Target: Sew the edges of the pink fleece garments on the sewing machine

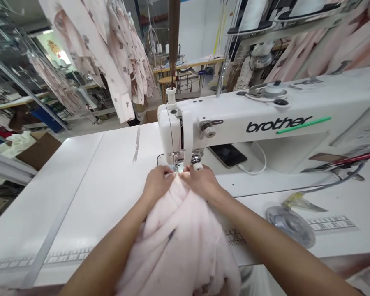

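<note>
A pale pink, soft garment piece (185, 242) with small dark motifs hangs in folds from the needle area down over the table's front edge. My left hand (158, 181) grips its upper edge just left of the presser foot (176, 166). On the other side, my right hand (202, 179) pinches the same edge, close under the white sewing machine (228, 119). The fabric between my fingertips lies at the needle, and the exact stitch line is too small to make out.
A phone (228, 154) with a white cable lies under the machine arm. On the right of the white table (111, 181) are a clear round container (290, 226) and a small yellowish plastic piece (302, 201). Pink patterned garments (111, 53) hang behind. Thread cones (253, 16) stand above the machine.
</note>
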`<action>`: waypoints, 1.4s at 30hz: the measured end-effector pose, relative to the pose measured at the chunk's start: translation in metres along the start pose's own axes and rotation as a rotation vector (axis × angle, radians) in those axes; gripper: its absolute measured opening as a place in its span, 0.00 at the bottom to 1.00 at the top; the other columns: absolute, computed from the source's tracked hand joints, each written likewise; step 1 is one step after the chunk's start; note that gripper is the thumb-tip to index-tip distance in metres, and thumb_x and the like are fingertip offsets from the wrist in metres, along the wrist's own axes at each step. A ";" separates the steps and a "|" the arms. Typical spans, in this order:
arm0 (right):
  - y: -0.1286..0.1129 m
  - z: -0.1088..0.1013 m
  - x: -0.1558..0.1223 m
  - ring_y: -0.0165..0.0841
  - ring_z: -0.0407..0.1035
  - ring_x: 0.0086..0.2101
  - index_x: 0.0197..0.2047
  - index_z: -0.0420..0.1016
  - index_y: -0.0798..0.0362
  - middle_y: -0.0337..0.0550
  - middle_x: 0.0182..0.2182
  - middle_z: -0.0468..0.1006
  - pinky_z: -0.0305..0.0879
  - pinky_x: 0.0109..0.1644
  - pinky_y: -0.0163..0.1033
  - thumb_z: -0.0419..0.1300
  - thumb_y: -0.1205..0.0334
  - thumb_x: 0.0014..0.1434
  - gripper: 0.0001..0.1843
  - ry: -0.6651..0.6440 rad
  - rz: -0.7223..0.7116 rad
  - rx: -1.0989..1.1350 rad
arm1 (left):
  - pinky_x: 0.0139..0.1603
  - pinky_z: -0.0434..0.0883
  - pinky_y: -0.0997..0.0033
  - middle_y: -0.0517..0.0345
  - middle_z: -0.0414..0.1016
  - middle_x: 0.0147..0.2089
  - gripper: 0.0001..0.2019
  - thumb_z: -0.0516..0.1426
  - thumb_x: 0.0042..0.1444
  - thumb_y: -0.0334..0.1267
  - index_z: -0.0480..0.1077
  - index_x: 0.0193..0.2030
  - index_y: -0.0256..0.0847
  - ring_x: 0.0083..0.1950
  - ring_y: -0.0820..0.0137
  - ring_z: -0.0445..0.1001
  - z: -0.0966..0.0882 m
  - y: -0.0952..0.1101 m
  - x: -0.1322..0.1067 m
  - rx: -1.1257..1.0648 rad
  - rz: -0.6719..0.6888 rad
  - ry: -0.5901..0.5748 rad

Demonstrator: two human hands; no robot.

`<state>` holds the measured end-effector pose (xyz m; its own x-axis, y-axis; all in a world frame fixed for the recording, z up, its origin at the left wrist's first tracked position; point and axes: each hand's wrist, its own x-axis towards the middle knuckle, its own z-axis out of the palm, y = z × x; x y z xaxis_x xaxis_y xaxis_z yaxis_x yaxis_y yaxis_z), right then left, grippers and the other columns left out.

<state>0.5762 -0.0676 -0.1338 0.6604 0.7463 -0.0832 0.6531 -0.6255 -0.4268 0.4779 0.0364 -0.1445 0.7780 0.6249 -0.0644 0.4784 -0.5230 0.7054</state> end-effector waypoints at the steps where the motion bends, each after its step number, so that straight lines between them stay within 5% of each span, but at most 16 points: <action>1: 0.001 0.000 0.001 0.39 0.68 0.39 0.31 0.72 0.53 0.45 0.35 0.77 0.55 0.34 0.36 0.51 0.61 0.58 0.10 0.004 0.002 -0.012 | 0.35 0.61 0.70 0.56 0.75 0.33 0.09 0.51 0.50 0.38 0.72 0.29 0.41 0.36 0.65 0.71 0.000 0.002 0.001 0.014 -0.012 0.004; 12: 0.005 0.007 0.003 0.37 0.69 0.38 0.35 0.73 0.53 0.43 0.36 0.77 0.55 0.34 0.34 0.52 0.62 0.57 0.09 0.075 0.036 -0.060 | 0.35 0.62 0.70 0.56 0.76 0.37 0.07 0.51 0.51 0.33 0.70 0.31 0.41 0.37 0.65 0.71 0.006 0.009 0.004 0.109 -0.081 0.032; 24: 0.005 0.009 0.004 0.31 0.66 0.27 0.27 0.72 0.51 0.38 0.23 0.74 0.47 0.26 0.34 0.54 0.65 0.55 0.08 0.161 -0.038 -0.101 | 0.38 0.65 0.71 0.54 0.76 0.39 0.08 0.51 0.51 0.30 0.71 0.34 0.40 0.40 0.66 0.73 0.006 0.002 0.008 0.068 0.011 0.063; 42: 0.005 0.014 0.007 0.34 0.69 0.33 0.30 0.73 0.53 0.41 0.31 0.78 0.49 0.28 0.35 0.52 0.64 0.58 0.10 0.174 -0.007 -0.165 | 0.39 0.66 0.70 0.54 0.73 0.38 0.07 0.50 0.52 0.30 0.69 0.30 0.40 0.39 0.66 0.72 0.011 -0.001 0.012 0.143 0.053 0.121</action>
<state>0.5786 -0.0625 -0.1496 0.7001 0.7093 0.0822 0.7004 -0.6598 -0.2723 0.4910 0.0382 -0.1533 0.7535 0.6545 0.0615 0.4975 -0.6289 0.5975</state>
